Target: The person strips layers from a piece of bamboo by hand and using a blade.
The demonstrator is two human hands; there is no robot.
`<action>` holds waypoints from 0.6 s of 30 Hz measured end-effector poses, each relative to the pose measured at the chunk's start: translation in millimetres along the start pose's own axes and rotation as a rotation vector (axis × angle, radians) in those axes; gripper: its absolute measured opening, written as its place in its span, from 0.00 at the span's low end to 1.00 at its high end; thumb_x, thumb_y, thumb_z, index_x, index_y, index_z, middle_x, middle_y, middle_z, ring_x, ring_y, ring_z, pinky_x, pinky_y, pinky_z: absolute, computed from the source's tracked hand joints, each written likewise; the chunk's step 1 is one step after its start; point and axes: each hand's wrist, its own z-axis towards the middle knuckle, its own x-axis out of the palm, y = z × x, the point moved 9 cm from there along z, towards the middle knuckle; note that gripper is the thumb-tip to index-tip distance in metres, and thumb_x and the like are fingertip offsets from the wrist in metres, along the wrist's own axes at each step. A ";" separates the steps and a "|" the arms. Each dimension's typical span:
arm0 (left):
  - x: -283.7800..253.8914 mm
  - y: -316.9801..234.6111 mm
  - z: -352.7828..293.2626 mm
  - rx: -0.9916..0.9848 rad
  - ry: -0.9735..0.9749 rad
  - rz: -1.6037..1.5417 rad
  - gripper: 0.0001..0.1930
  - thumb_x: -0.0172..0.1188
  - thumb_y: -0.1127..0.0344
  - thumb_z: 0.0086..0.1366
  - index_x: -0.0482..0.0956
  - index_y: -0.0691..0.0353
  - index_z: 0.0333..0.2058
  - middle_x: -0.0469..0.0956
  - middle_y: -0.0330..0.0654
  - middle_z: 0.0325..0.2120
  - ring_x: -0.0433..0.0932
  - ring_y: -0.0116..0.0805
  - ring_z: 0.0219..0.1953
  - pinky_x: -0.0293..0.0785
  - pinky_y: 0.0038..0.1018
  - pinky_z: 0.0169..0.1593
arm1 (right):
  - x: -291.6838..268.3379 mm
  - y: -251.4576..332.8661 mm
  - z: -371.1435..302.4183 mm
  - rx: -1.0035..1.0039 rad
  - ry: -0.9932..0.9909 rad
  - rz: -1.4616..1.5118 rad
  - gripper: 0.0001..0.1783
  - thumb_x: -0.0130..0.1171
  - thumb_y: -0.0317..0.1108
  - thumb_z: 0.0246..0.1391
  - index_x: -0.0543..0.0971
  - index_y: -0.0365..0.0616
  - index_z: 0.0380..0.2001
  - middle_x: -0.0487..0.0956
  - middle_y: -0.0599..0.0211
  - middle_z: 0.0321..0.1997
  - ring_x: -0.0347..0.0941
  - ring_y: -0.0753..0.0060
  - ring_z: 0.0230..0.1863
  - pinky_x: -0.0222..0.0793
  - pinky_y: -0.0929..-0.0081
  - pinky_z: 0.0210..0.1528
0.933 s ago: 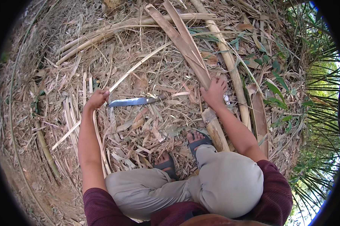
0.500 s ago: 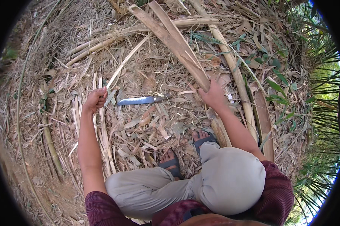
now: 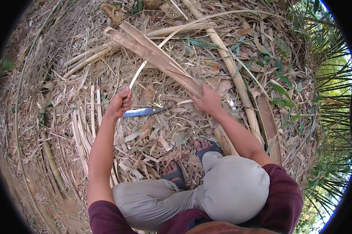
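My left hand (image 3: pixel 120 103) is closed round the near end of a thin pale strip (image 3: pixel 136 74), which looks like split bamboo. The strip bends up past a long brown split length of bamboo or wood (image 3: pixel 160 58) and arcs toward the upper right. My right hand (image 3: pixel 208 100) grips the near end of that brown length, whose far end forks in two and points up-left. Between my hands, a knife (image 3: pixel 140 112) with a broad blade and dark handle lies on the litter, blade tip close to my left wrist.
Dry leaves and shavings cover the ground. Long pale strips (image 3: pixel 79 134) lie to the left. A pole (image 3: pixel 232 64) and a brown split piece (image 3: pixel 270 124) lie to the right. A short log (image 3: pixel 224 136) rests by my sandalled foot (image 3: pixel 207 147). Green plants (image 3: pixel 285 89) grow at right.
My left hand has moved right, toward the knife, with the strip bowing more. The forked far end of the brown length has swung left and lower, with my right hand still on it.
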 end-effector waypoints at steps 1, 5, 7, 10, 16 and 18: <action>2.7 -5.6 4.1 0.020 0.012 -0.018 0.20 0.48 0.49 0.77 0.67 0.53 0.27 0.51 0.26 0.13 0.46 0.18 0.11 0.41 0.20 0.14 | -3.6 -1.7 1.0 -0.001 -0.029 0.037 0.38 0.70 0.50 0.46 0.73 0.39 0.56 0.82 0.44 0.42 0.80 0.41 0.44 0.76 0.52 0.48; 11.2 -26.1 15.0 0.002 0.117 0.197 0.21 0.48 0.49 0.77 0.68 0.55 0.26 0.51 0.26 0.11 0.45 0.19 0.11 0.40 0.21 0.15 | -15.9 -10.3 6.2 -0.007 -0.112 0.109 0.36 0.69 0.49 0.47 0.72 0.39 0.56 0.82 0.42 0.41 0.80 0.40 0.43 0.75 0.51 0.47; 3.0 -15.8 23.1 -0.099 -0.023 0.410 0.21 0.48 0.50 0.77 0.68 0.55 0.26 0.51 0.26 0.11 0.46 0.18 0.11 0.39 0.22 0.15 | -13.0 -23.7 13.2 0.034 -0.090 0.072 0.36 0.69 0.49 0.48 0.71 0.39 0.55 0.82 0.42 0.40 0.80 0.39 0.43 0.76 0.50 0.47; -8.5 -0.2 29.8 -0.156 -0.145 0.475 0.21 0.46 0.50 0.78 0.69 0.56 0.27 0.52 0.25 0.11 0.45 0.19 0.11 0.40 0.23 0.15 | -2.1 -41.5 24.9 0.129 0.004 -0.026 0.36 0.69 0.49 0.50 0.69 0.38 0.55 0.82 0.41 0.40 0.80 0.39 0.44 0.76 0.49 0.45; -38.8 21.0 36.8 -0.203 -0.189 0.478 0.22 0.48 0.46 0.77 0.70 0.57 0.28 0.52 0.25 0.11 0.45 0.18 0.11 0.40 0.23 0.15 | 23.5 -69.5 33.5 0.122 0.067 -0.121 0.39 0.69 0.46 0.51 0.64 0.37 0.58 0.81 0.41 0.42 0.79 0.37 0.45 0.76 0.48 0.47; -42.3 21.1 36.6 -0.208 -0.225 0.473 0.21 0.49 0.47 0.77 0.71 0.57 0.29 0.54 0.26 0.12 0.46 0.19 0.11 0.41 0.24 0.15 | 26.2 -71.8 32.8 0.133 0.087 -0.133 0.39 0.69 0.45 0.51 0.63 0.37 0.58 0.81 0.41 0.42 0.79 0.37 0.45 0.75 0.48 0.48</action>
